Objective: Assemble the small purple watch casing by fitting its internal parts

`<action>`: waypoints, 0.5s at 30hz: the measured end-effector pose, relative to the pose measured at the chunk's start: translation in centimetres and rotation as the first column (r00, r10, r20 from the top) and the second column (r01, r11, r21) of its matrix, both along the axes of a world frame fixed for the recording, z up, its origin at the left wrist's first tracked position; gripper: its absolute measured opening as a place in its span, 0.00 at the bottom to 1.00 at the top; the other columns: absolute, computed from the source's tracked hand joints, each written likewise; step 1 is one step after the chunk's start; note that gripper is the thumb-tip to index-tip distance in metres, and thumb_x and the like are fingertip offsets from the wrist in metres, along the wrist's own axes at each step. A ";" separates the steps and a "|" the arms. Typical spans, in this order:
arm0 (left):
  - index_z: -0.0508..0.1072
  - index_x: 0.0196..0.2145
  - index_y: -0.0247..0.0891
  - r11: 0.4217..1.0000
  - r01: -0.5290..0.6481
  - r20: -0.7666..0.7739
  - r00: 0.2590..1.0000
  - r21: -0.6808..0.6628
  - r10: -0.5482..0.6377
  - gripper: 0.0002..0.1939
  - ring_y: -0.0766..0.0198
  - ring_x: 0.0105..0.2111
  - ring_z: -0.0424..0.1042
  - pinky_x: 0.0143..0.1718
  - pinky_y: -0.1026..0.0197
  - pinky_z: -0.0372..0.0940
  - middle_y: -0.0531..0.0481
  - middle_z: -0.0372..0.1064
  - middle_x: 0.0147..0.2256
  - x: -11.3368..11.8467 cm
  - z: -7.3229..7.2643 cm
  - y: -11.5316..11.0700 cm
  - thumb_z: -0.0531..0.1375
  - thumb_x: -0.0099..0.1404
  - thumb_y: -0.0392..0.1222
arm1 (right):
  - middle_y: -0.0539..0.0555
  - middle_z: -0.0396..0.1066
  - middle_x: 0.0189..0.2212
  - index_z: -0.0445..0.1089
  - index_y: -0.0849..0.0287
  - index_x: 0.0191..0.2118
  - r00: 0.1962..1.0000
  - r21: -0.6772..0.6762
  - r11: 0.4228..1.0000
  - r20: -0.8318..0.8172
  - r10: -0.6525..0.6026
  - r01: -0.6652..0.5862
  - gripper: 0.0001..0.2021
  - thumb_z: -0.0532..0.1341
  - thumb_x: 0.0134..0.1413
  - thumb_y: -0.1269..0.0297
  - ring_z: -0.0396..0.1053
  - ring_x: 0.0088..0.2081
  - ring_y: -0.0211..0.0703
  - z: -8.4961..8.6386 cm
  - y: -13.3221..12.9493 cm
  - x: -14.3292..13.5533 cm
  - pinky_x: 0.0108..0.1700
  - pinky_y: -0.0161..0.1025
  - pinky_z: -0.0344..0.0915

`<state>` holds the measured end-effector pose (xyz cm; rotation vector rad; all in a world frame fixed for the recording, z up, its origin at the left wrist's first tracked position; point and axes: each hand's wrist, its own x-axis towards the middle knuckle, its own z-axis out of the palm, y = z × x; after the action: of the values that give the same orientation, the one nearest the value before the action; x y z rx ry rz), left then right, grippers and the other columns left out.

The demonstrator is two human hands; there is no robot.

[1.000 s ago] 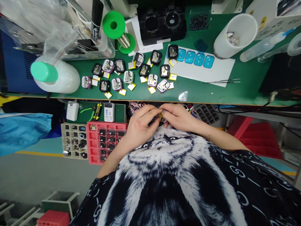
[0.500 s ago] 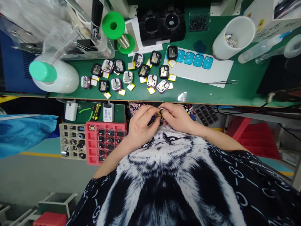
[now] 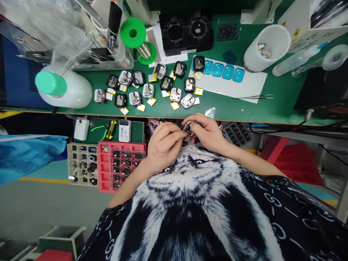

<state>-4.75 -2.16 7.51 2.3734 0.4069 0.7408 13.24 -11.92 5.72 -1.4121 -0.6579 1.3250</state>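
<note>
My right hand (image 3: 204, 131) grips a small purple-rimmed smartwatch case (image 3: 187, 127), its open inside showing, just below the bench's front edge. Close beside it, my left hand (image 3: 166, 145) has thumb and forefinger pinched at the case's lower left edge. What lies between those fingertips is hidden. On the bench above lie several similar open cases in black, purple and white, such as a white one (image 3: 148, 90), many with a yellow-edged battery (image 3: 151, 102) beside them.
A sheet with blue stickers (image 3: 227, 71) and tweezers (image 3: 254, 97) lies at right. Behind stand a solder spool (image 3: 133, 33) and a white cup (image 3: 268, 47). A green-capped bottle (image 3: 67, 88) is at left. Below are a red parts tray (image 3: 104, 170) and a beige tray (image 3: 83, 145).
The case has tilted so its inside shows more, and my right fingers have shifted up over it. The yellow piece seen between my hands is out of sight. My left fingers have drawn together.
</note>
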 end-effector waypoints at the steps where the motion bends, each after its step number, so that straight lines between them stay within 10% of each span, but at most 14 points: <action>1: 0.78 0.49 0.42 1.000 -0.001 0.008 1.000 0.002 0.001 0.14 0.56 0.46 0.76 0.49 0.50 0.75 0.47 0.77 0.43 0.0 0.0 0.0 0.65 0.72 0.26 | 0.54 0.75 0.47 0.79 0.55 0.42 1.000 0.001 1.000 -0.008 -0.006 0.006 0.11 0.60 0.67 0.57 0.78 0.31 0.39 0.0 0.1 0.0 0.28 0.38 0.77; 15: 0.79 0.48 0.39 0.997 -0.029 -0.047 0.999 -0.068 0.026 0.13 0.60 0.44 0.76 0.46 0.56 0.74 0.46 0.76 0.43 -0.3 -0.3 -0.6 0.62 0.72 0.25 | 0.50 0.77 0.34 0.80 0.55 0.45 0.928 0.158 0.987 0.360 -0.095 0.040 0.10 0.60 0.66 0.65 0.73 0.34 0.41 -1.4 0.2 -0.2 0.36 0.39 0.70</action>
<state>-5.05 -2.77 7.24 2.3285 0.4773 0.6748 13.06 -11.72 4.29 -1.5592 -0.9258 0.9420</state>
